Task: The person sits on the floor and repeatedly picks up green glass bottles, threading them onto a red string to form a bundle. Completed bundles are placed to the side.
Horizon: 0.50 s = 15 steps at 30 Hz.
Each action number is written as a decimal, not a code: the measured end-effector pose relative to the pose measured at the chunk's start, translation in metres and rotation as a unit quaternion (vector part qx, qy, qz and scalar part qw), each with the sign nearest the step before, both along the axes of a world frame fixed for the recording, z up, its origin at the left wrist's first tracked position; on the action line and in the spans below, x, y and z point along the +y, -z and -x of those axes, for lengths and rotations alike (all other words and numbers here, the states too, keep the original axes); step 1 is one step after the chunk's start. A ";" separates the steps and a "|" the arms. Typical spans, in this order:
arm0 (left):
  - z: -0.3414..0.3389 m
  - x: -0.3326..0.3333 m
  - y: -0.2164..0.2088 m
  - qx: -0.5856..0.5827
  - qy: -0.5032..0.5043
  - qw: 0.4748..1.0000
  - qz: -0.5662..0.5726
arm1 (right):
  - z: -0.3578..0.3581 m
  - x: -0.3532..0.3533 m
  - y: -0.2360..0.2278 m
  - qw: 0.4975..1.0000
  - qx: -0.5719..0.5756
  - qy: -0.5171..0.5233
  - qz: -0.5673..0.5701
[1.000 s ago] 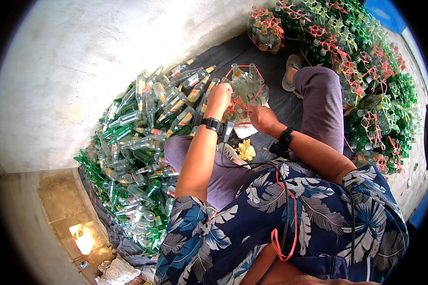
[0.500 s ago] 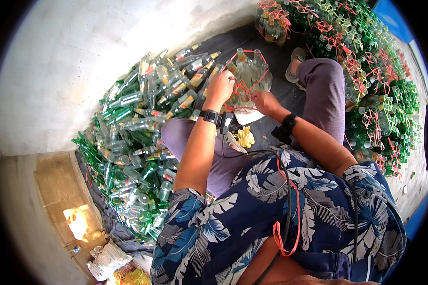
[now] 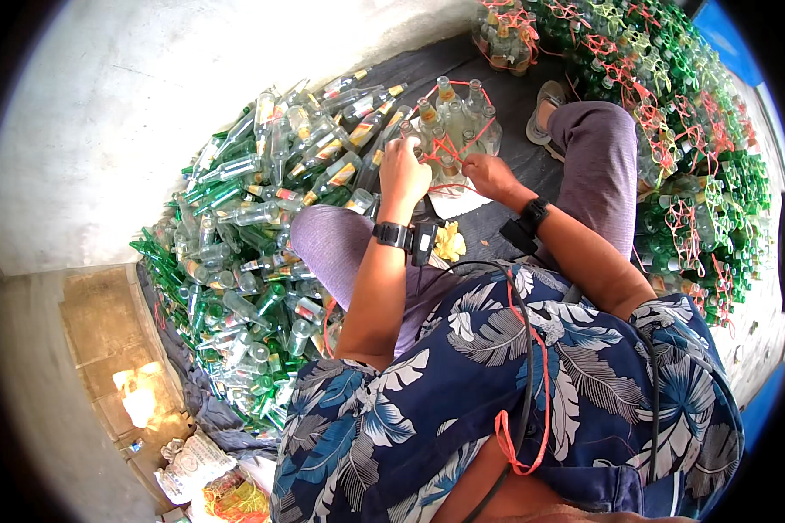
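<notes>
In front of me a cluster of clear glass bottles [image 3: 453, 118] stands upright and close together, some with orange and yellow neck labels. Red plastic string [image 3: 442, 146] runs around their necks and crosses over the near ones. Closed around the string at the cluster's near left edge is my left hand [image 3: 406, 177], beside a bottle neck. My right hand [image 3: 490, 177] pinches the string at the near right side, its fingertips partly hidden. Under the near bottles a white sheet-like piece [image 3: 459, 203] shows.
A large heap of loose green and clear bottles [image 3: 253, 227] lies to the left. String-tied bottle bundles [image 3: 689, 174] are massed at the right, with another tied bundle [image 3: 504, 45] at the far side. A yellow crumpled thing [image 3: 449, 242] lies near my legs. Coloured string [image 3: 237, 499] sits at lower left.
My left hand has turned and shifted slightly toward me at the near left bottle. My right hand stays close to the near right side, moved only a little. The bottles remain standing.
</notes>
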<state>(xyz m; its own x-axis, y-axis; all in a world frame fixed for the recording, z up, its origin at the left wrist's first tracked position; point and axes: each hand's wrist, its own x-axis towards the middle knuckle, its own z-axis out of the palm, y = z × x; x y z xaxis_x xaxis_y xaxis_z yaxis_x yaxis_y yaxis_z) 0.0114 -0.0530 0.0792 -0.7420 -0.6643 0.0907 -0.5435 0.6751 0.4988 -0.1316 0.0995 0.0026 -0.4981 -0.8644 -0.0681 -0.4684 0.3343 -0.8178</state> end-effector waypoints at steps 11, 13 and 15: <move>0.007 0.059 0.034 0.118 -0.151 0.980 -0.060 | 0.015 0.004 0.012 0.993 0.087 -0.055 0.051; 0.011 0.065 0.043 0.104 -0.177 0.975 -0.089 | 0.016 0.005 0.011 0.990 0.120 -0.060 0.046; 0.017 0.067 0.054 0.119 -0.181 0.975 -0.058 | 0.016 0.005 0.007 0.982 0.157 -0.082 0.062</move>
